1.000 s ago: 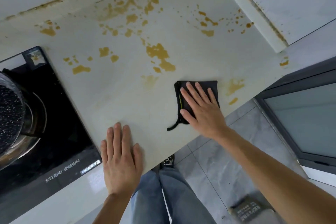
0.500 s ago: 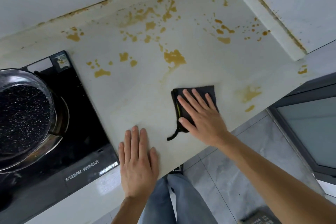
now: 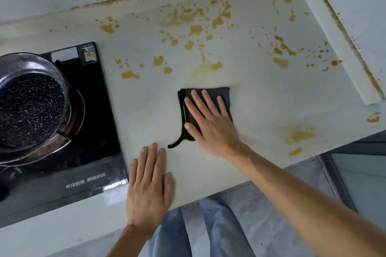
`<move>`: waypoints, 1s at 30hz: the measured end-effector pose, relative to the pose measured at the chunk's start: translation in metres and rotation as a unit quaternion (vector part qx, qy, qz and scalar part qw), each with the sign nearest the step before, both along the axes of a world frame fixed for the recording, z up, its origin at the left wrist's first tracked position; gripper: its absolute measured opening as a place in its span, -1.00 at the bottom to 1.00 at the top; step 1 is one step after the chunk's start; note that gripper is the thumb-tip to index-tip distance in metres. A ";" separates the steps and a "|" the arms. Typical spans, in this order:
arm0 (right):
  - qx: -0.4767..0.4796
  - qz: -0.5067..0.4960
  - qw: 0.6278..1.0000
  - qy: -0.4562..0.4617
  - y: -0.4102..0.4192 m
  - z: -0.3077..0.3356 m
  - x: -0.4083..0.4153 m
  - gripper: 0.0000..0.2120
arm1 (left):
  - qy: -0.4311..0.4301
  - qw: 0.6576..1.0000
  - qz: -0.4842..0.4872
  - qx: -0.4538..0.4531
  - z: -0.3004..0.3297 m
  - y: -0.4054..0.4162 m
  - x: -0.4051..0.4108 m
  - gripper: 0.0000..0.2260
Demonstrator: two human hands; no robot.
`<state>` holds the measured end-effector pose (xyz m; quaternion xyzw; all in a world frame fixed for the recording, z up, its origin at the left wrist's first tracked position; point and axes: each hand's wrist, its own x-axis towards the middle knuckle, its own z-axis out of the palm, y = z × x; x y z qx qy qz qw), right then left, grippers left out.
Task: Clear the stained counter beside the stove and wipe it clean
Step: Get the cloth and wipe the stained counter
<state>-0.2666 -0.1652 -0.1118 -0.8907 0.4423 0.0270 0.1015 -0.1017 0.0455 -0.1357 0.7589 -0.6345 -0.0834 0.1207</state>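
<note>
Black cloth (image 3: pixel 224 95) (yellow-green edge), ochre-stained pale counter (image 3: pixel 261 94), white-speckled black pan (image 3: pixel 29 110).

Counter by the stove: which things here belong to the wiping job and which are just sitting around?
Part of the job:
- dark cloth, pressed flat by right hand
- stained counter
- left hand, resting flat on it

Just there:
- cooktop
- pot on it

Cloth (image 3: pixel 205 98) on counter (image 3: pixel 261 94) right of stove (image 3: pixel 94 131), pan (image 3: pixel 31 108) on stove
</note>
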 end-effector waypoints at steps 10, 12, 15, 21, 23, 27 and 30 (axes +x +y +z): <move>0.018 -0.037 0.998 0.045 -0.103 0.009 -0.036 -0.33 | -0.012 1.000 0.016 0.012 0.002 -0.003 -0.004 -0.44; 0.022 -0.064 0.997 0.037 -0.119 0.010 -0.004 -0.34 | -0.009 1.000 0.019 0.014 0.006 -0.004 -0.004 -0.45; 0.017 -0.036 0.999 0.021 -0.102 0.009 0.042 -0.33 | -0.002 1.000 0.018 0.017 0.009 -0.004 -0.004 -0.44; 0.000 0.120 0.993 0.012 -0.030 -0.001 0.007 -0.34 | -0.007 1.000 0.022 0.014 0.010 -0.002 -0.004 -0.43; -0.002 0.120 0.992 0.026 -0.027 -0.003 -0.017 -0.34 | -0.007 0.999 0.030 0.016 0.010 -0.002 -0.004 -0.42; -0.012 0.055 0.998 0.027 -0.032 -0.002 0.007 -0.34 | -0.005 0.999 0.035 0.017 0.010 -0.002 -0.004 -0.42; -0.006 0.046 0.999 0.015 -0.049 0.000 0.068 -0.33 | 0.000 0.999 0.034 0.016 0.011 -0.003 -0.004 -0.42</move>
